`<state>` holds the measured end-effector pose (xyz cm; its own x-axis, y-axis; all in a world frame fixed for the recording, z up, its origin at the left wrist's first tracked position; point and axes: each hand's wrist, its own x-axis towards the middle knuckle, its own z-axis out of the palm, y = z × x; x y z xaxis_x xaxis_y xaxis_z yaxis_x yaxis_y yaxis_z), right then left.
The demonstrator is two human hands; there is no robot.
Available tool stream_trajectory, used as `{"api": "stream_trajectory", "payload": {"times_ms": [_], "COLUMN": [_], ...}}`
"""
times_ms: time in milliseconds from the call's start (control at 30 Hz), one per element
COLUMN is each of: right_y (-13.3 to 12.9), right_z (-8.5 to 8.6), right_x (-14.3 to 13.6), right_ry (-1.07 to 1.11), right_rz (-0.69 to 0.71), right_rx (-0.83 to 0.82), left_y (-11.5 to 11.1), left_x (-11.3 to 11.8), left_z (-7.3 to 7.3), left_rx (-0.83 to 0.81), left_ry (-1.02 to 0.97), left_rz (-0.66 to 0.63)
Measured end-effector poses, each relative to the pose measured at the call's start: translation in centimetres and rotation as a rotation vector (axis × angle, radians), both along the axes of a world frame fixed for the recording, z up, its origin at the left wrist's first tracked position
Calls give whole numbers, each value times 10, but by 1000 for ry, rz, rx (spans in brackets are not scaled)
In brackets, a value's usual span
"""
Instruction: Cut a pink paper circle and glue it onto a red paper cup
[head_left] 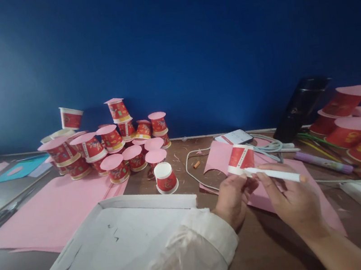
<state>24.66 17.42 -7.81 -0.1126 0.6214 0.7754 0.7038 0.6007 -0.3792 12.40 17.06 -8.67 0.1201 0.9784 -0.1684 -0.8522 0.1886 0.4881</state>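
Observation:
Above the brown table, my left hand is closed on the lower part of a red and white paper cup. My right hand pinches a white marker with an orange end. The marker's other end meets the cup's white rim, where fingertips hide part of the contact. Behind and under the hands lies pink paper with a curved cut edge. A single upturned red cup stands left of the hands, with no pink disc on it.
Several red cups topped with pink discs stand at back left, more at right. A white box lid, pink sheets and scissors lie left. A phone, cable, black bottle and purple marker are right.

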Motion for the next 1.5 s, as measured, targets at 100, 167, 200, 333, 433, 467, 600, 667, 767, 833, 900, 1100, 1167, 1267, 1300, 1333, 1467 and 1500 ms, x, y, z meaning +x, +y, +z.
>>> {"api": "stream_trajectory", "payload": {"times_ms": [100,167,200,333,433,467,600,667,767,833,900,1100,1167,1267,1300,1333,1467,1500], "right_y": [0,0,0,0,0,-1,-1,-1,0,0,0,1,1,1,1,1,0,0], "right_z": [0,1,1,1,2,2,2,2,2,2,1,0,0,1,1,1,2,3], "right_x": [-1,-1,-1,-1,-2,-2,-3,-2,-2,-2,-2,-1,0,0,0,0,0,0], "right_ry": [2,-1,-2,-5,3,5,-7,-10,-8,-9,-9,3,-8,-27,-31,-33,-27,-26], "right_rz": [-15,-13,-11,-11,-2,-1,-18,-21,-19,-15,-11,-14,-25,-33,-30,-25,-3,-3], "right_rx": [9,12,13,20,6,6,29,27,18,16,4,-11,-7,10,15,19,36,38], "left_y": [0,0,0,0,1,0,0,0,0,1,3,8,8,7,6,6,6,7], "left_x": [0,0,0,1,1,1,0,0,0,0,0,3,3,2,1,0,-2,-2], "left_z": [0,0,0,0,0,0,0,0,0,-2,-4,-13,-13,-9,-8,-7,-8,-9], "left_rx": [4,4,3,2,12,13,9,6,11,27,45,72,85,114,118,122,158,168], "left_ry": [7,4,2,2,15,20,29,33,42,50,69,233,280,354,383,415,523,538], "left_rz": [2,5,6,5,1,-2,-4,-3,-2,-6,-13,11,19,37,43,46,54,59]}}
